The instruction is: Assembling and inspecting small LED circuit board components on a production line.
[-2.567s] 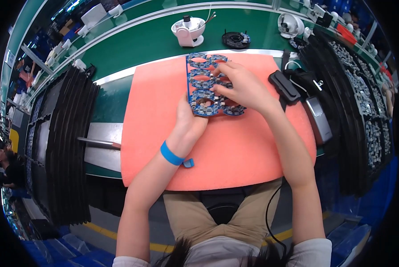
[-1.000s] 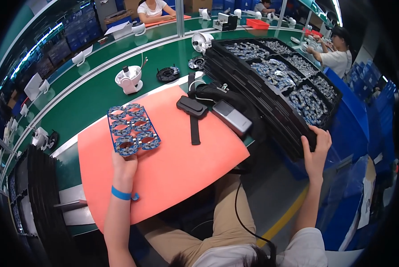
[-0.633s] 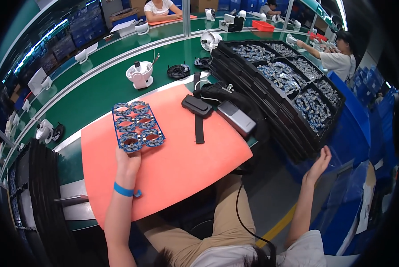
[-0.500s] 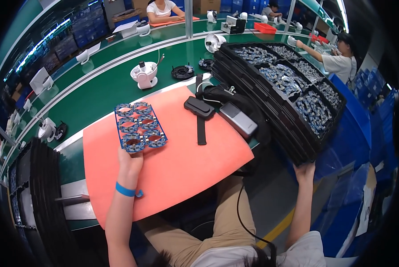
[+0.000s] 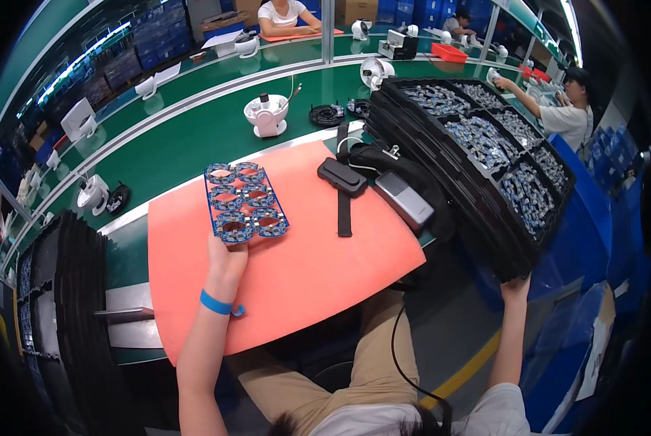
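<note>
Supporting the blue circuit-board panel (image 5: 244, 196) by its near edge, my left hand (image 5: 227, 263) sits under it with the palm up, gripping from below; most of its fingers are hidden. The panel is over the left part of the pink mat (image 5: 340, 280), its ring-shaped boards in two columns of three, components facing up. I suspect I hold it from beneath so those parts go untouched, and the soft mat would spare anything laid down. Around that wrist is a blue band (image 5: 216, 302).

My right hand (image 5: 515, 288) reaches out to the near lower corner of the black tray stack (image 5: 456, 174), touching its underside; the fingers are out of sight, so I can't tell whether they are clenched on it or merely propping it. The top tray's compartments are full of small boards (image 5: 525, 192), probably divided to stop them mixing.

Between mat and stack, a black case (image 5: 342, 176) and a grey box (image 5: 405, 198) lie near the mat's edge. Beyond, a white housing (image 5: 266, 116) stands on the green bench (image 5: 166, 145).
</note>
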### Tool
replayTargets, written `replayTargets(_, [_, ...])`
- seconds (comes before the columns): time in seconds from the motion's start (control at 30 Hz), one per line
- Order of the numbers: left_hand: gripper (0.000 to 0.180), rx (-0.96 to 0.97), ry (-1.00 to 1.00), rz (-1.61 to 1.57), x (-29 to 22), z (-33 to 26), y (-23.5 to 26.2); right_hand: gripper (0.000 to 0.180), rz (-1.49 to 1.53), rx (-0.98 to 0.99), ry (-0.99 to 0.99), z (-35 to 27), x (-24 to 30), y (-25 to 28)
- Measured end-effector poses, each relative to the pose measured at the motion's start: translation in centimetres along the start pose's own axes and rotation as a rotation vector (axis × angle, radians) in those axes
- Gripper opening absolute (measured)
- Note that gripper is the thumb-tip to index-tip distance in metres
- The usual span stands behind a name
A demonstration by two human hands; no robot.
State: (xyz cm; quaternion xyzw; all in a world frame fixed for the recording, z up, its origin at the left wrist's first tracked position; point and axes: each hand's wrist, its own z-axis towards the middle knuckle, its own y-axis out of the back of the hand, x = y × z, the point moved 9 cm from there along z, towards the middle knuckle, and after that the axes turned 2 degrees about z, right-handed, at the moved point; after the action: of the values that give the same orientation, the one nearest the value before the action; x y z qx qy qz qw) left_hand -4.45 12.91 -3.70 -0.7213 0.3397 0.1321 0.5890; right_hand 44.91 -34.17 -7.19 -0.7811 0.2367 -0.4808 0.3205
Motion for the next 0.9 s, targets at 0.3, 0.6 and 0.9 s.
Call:
replayTargets(0.3, [0.021,0.018,0.010,0.022,0.0,-0.1,-0.3,0.038,-0.047,0.090,0.098,-0.4,-0.6,-0.2])
replayTargets(0.6, [0.021,0.038,-0.007,0.037,-0.1,0.1,-0.2,0.036,-0.058,0.065,0.090,-0.5,-0.6,-0.3])
replayTargets(0.9, [0.021,0.048,0.005,0.022,-0.1,-0.4,-0.8,0.040,-0.107,0.110,0.166,2.0,0.2,2.2])
